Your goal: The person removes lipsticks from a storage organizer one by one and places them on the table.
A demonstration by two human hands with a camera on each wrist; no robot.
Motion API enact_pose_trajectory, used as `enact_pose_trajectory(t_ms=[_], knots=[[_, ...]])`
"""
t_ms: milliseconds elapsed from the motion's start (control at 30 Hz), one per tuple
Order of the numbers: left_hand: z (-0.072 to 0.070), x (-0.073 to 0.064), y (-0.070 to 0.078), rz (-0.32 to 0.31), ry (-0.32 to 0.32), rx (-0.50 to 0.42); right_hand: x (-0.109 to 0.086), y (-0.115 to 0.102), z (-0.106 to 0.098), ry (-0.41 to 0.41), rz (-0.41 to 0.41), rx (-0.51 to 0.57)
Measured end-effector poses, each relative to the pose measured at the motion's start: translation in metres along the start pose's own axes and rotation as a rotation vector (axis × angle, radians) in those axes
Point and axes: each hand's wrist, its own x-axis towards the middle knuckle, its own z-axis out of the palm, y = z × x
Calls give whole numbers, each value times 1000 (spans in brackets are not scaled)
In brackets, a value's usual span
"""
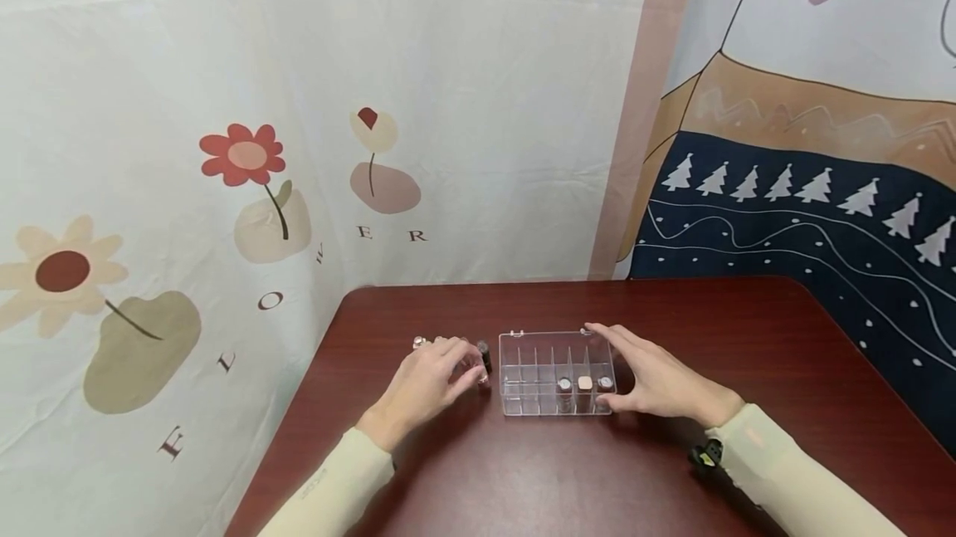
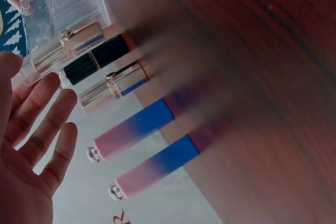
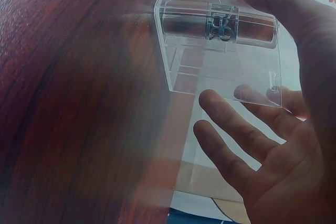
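A clear plastic divided box (image 1: 523, 377) stands on the table, with three lipstick tubes upright in its front right compartments, one with a pale square top (image 1: 585, 383). My right hand (image 1: 660, 375) holds the box's right end, thumb at the front and fingers toward the back. Through the wall there, the right wrist view shows a clear tube with a dark silver band (image 3: 223, 24). Left of the box, my left hand (image 2: 31, 166) hovers with spread fingers beside a gold lipstick (image 2: 71, 45); nothing is visibly held. A black lipstick (image 2: 97, 61) stands beside that gold one.
Farther along the row come another gold lipstick (image 2: 116, 86) and two pink-to-blue tubes (image 2: 134, 129) with clear knobs. The dark red table (image 1: 568, 479) has its back edge against a white printed curtain (image 1: 478, 105). A navy tree-patterned cloth (image 1: 777, 222) hangs at right.
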Motion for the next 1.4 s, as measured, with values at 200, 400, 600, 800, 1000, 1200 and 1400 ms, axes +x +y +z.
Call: enact_pose_trajectory(t_ms=[200, 400, 600, 800, 1000, 1200, 1400], knots=[[-1, 2, 1, -23, -43, -14, 1, 0, -2, 1, -6, -5], [-3, 4, 3, -59, -90, -23, 1, 0, -4, -2, -5, 1], [-5, 5, 5, -90, -124, -22, 2, 0, -6, -10, 2, 18], [-7, 6, 6, -98, -137, -11, 2, 0, -8, -13, 6, 21], [-11, 9, 7, -106, -159, -15, 3, -1, -12, -25, 19, 28], [-16, 13, 8, -122, -168, -26, 5, -1, -15, -31, 17, 32], [-10, 7, 8, -91, -103, 9, 3, 1, -5, -6, -4, 10]])
